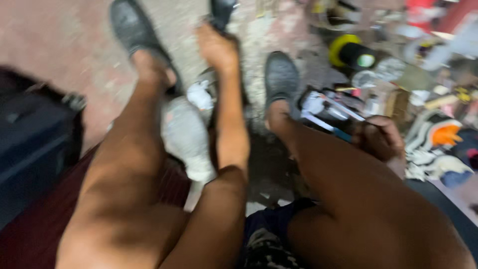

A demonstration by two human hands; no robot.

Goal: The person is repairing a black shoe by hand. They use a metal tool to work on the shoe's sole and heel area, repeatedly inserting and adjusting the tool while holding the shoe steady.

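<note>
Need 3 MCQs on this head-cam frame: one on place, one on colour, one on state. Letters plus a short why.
1. Where is the left hand?
A. stretched forward between the two shoes, gripping a dark object
B. resting on the left knee
C. on the black case

2. What colour is the ring on the black roll at upper right?
A. red
B. yellow
C. blue

3. What is the right hand doing?
A. lying flat and open on the floor
B. closed on a tool with dark and light parts
C. raised out of view

Answers:
1 A: the left arm reaches out between the grey shoes, fingers wrapped on the dark object.
2 B: a yellow band edges the roll.
3 B: the fingers curl round the tool beside the right leg; blur hides what kind it is.
</note>
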